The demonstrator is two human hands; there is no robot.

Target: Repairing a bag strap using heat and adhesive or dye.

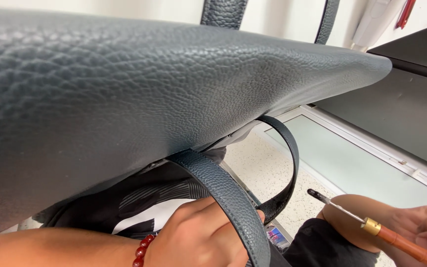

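Your left hand (pixel 198 232) pinches the bag strap (pixel 233 198), which runs near-right to far-left. Your right hand (pixel 421 227) grips closed around the brush (pixel 371 225), its tip pointing far-left.

This is looking like a leather-craft workshop. A big dark blue-grey pebbled leather bag (pixel 139 99) is hanging overhead, and a wooden-handled fine-tipped edging tool (pixel 371 226) is showing above a speckled floor (pixel 263 168).

A bracelet of round, glossy dark-red beads (pixel 142 249) circles the wrist of the left hand (pixel 198 237), whose forearm is bare. The right hand (pixel 421 230) wears no ring or band. Dark clothing with pale stripes shows below.
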